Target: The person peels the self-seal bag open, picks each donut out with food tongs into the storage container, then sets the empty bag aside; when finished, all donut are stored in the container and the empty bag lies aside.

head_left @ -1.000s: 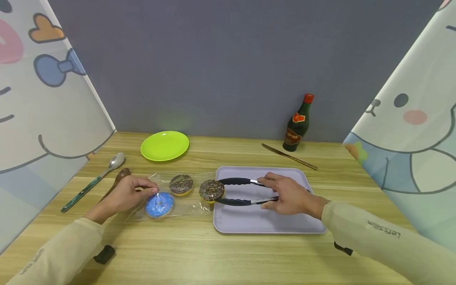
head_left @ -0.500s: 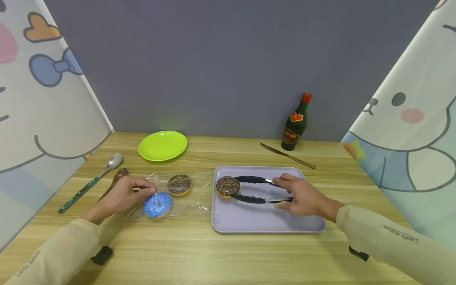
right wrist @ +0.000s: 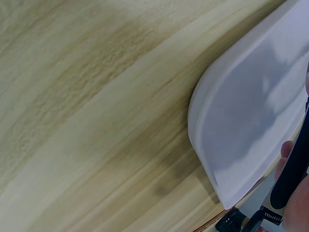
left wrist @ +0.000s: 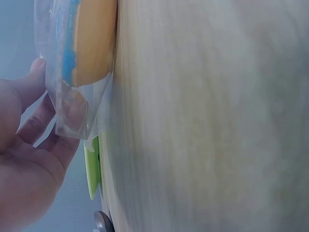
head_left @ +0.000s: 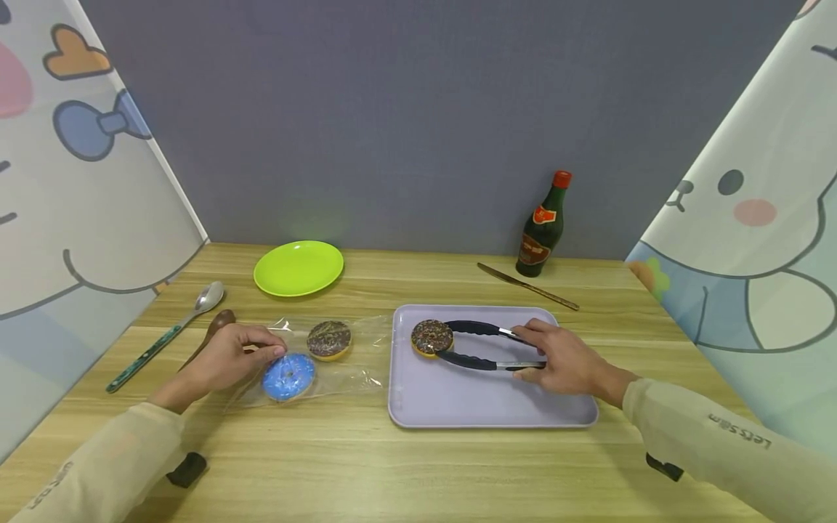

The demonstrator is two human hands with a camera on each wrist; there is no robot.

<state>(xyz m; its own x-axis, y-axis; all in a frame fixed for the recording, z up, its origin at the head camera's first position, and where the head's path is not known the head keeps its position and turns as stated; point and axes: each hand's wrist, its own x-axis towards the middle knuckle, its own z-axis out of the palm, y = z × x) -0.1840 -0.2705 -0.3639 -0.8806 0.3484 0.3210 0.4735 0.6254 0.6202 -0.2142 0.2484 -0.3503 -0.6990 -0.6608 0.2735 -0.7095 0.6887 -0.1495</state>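
Note:
My left hand pinches the edge of a clear plastic bag, which holds a blue donut and a chocolate donut. In the left wrist view the hand has its thumb on the bag, close beside the blue-topped donut. My right hand grips black-and-silver tongs over the lilac tray. Between the tongs' tips, at the tray's left part, is a second chocolate donut. The right wrist view shows fingers by the tongs' dark handle.
A green plate lies at the back left. Left of the bag are a green-handled spoon and a brown spoon. Behind the tray lie a brown knife and a standing dark bottle.
The right hand and tongs have moved right, carrying the chocolate donut from the bag's right end to over the tray. The left hand has stayed on the bag.

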